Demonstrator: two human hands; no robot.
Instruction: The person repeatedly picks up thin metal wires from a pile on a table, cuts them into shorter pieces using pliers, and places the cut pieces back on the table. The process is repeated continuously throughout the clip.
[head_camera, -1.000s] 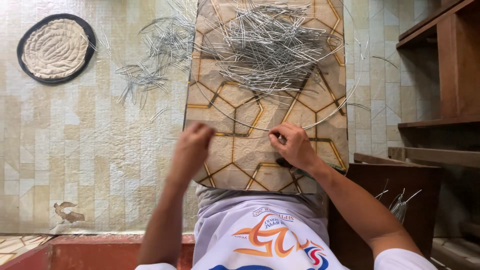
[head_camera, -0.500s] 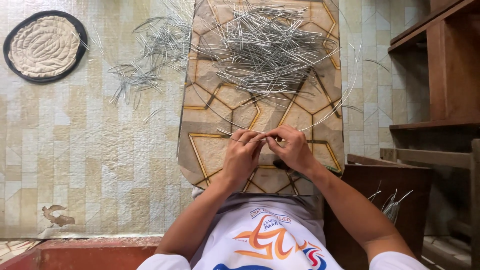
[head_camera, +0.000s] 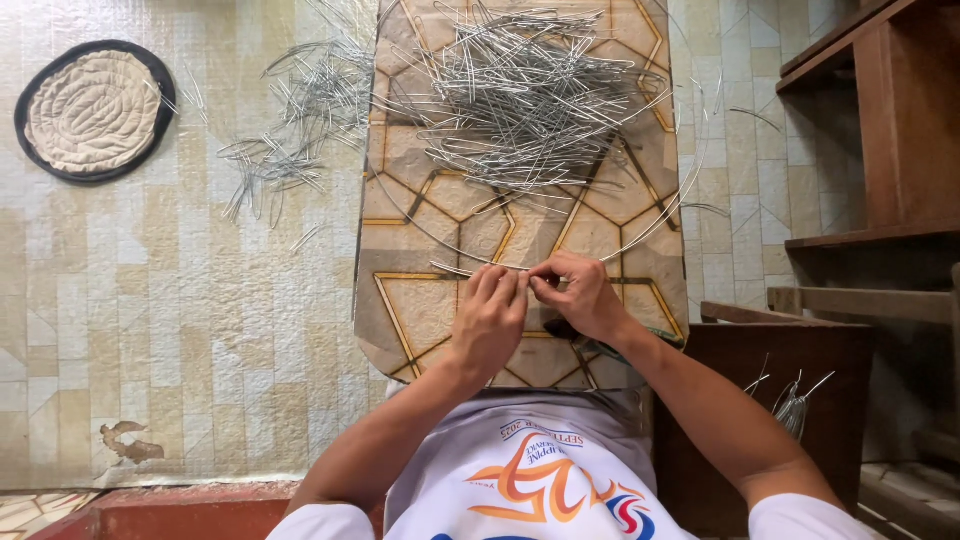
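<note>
Near the front edge of the board (head_camera: 420, 300), the left hand (head_camera: 490, 320) and right hand (head_camera: 580, 295) pinch one thin wire (head_camera: 480, 270) between them, with a big wire pile (head_camera: 530, 95) waiting at the far edge and more bent wires (head_camera: 290, 130) on the floor.

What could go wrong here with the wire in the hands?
The wire pinched between the left hand and right hand has a long springy tail curving past the board edge; it might whip free or poke a finger. The loose wire pile close ahead could snag it or slide off.
</note>
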